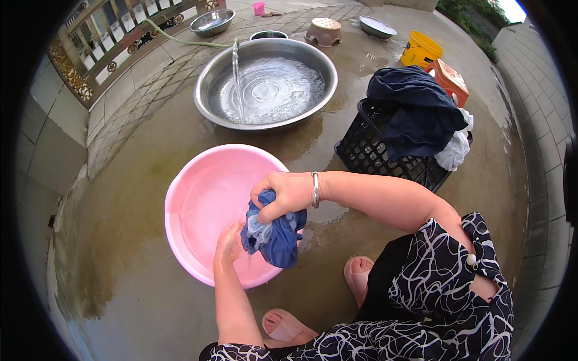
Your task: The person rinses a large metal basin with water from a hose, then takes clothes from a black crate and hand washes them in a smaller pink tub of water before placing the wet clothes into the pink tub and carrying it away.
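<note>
Bunched wet blue cloth (280, 243), with a paler blue part, hangs from my right hand (282, 192), which grips it from above. It is over the right side of a pink plastic basin (174, 225) that holds some water. My left hand (229, 241) is low inside the basin, just left of the cloth. Its fingers are blurred and partly hidden, so I cannot tell whether they touch the fabric. A silver bangle (315, 189) circles my right wrist.
Beyond the basin, a hose (189, 41) pours water into a large metal basin (201, 97). To the right, dark navy cloth (408, 106) drapes over a black plastic crate (361, 131). Behind it are a yellow bucket (420, 49) and a red container (451, 81). The concrete floor (135, 234) is wet.
</note>
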